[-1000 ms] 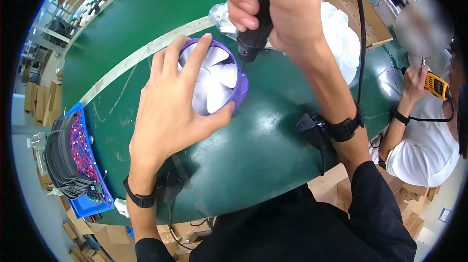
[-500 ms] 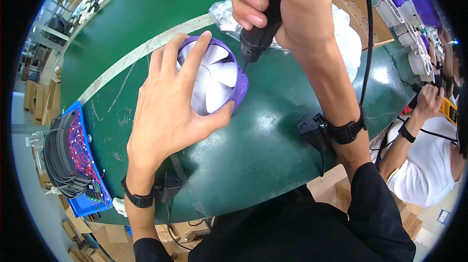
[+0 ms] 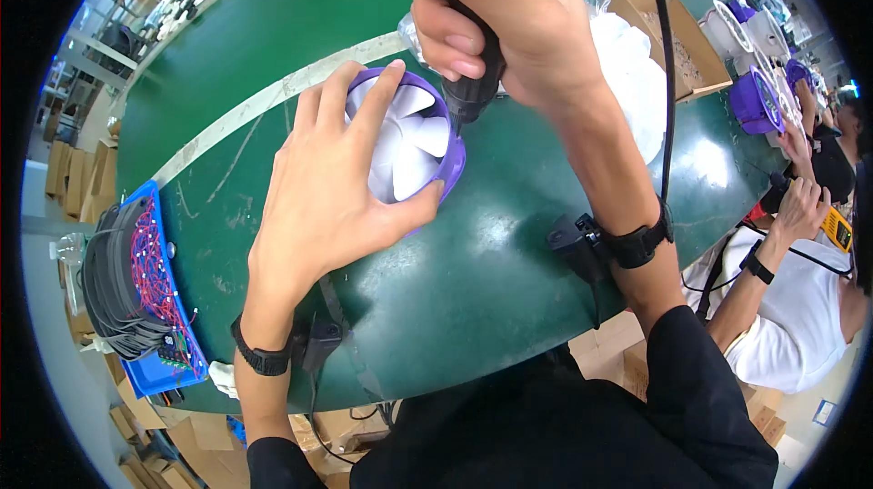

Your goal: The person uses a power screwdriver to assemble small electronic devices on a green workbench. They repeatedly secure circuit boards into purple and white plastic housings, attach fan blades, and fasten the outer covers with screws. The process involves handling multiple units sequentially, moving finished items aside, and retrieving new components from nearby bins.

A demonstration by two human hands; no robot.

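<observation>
A round purple housing with a white fan inside lies on the green table. Around its left and lower rim my left hand is closed, thumb at the lower right edge and fingers across the top. My right hand grips a black electric screwdriver pointing down. The tool's tip meets the right side of the purple rim; a screw there is too small to make out.
At the left edge, a blue tray holds red wires and grey cables. White bags and a cardboard box lie beyond my right arm. A black cord hangs beside that arm. Co-workers sit at the right, near purple and white housings.
My right hand and the screwdriver have shifted slightly left, and the bit sits closer to the rim. The fan housing stays in my left hand. A purple housing now shows among the white ones at right.
</observation>
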